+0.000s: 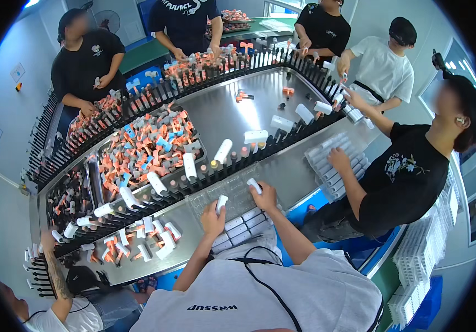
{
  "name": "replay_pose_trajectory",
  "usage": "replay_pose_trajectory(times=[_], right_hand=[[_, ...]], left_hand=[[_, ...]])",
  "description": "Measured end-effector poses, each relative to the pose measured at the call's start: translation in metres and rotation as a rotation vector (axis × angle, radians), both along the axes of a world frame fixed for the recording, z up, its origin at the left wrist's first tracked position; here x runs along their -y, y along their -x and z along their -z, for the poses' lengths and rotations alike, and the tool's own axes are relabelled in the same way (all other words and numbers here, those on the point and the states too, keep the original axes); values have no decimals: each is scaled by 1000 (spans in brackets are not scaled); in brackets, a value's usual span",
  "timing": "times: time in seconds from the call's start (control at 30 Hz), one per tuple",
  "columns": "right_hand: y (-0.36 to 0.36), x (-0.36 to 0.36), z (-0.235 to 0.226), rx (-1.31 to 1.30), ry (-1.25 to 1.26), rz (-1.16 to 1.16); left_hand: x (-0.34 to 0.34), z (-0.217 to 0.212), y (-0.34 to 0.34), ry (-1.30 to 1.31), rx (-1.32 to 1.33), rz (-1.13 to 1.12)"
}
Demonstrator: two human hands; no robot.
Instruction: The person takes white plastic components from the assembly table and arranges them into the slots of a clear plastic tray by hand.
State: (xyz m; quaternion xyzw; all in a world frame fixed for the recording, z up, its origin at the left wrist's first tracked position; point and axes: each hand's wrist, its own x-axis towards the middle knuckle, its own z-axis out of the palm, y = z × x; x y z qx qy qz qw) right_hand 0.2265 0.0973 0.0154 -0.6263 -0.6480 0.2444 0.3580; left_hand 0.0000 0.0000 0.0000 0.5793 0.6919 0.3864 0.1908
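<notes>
My left hand (213, 222) is closed around a white, rounded plastic casing (222, 203), held upright over a clear tray. To its right, my right hand (265, 197) grips a second white casing (254, 186), tilted toward the upper left. Both hands are above the clear plastic tray (202, 200), whose far part shows bare compartments. Rows of white casings (240, 227) fill its near part, close to my body. Just beyond the tray runs a row of black pegs (199, 181), some bearing white casings (223, 151).
A metal tray (205, 148) behind the pegs holds a heap of orange and grey parts (147, 146). White-and-orange pieces (138, 240) lie left of me. On the right, a co-worker's hand (339, 159) rests over another filled tray (326, 178). Stacked clear trays (420, 249) stand behind that co-worker.
</notes>
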Motion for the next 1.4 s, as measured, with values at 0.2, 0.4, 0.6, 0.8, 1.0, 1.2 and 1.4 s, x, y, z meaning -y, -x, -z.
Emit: replay_pose_trajectory(times=[0.2,0.4,0.6,0.8,1.0,1.2,1.4], right_hand=[[0,-2,6,7,-57,23],[2,-2,7,13,-50,-2],[1,-4,12,-32,-87,20],[3,-2,10,-27,-86,10],[4,-2,6,-11,-70,11],[3,0,5,-17,-83,11],[5,3,-4,-15,-52,4]], left_hand=[[-2,2,-1,-102,-43,3],[2,-3,0,-41,-28,1],[-1,-3,0,-50,-18,-4],[0,-2,1,-56,-30,0],[-2,4,2,-84,-33,-10],[-1,3,2,-55,-30,-6],[0,5,3,-51,-27,-6]])
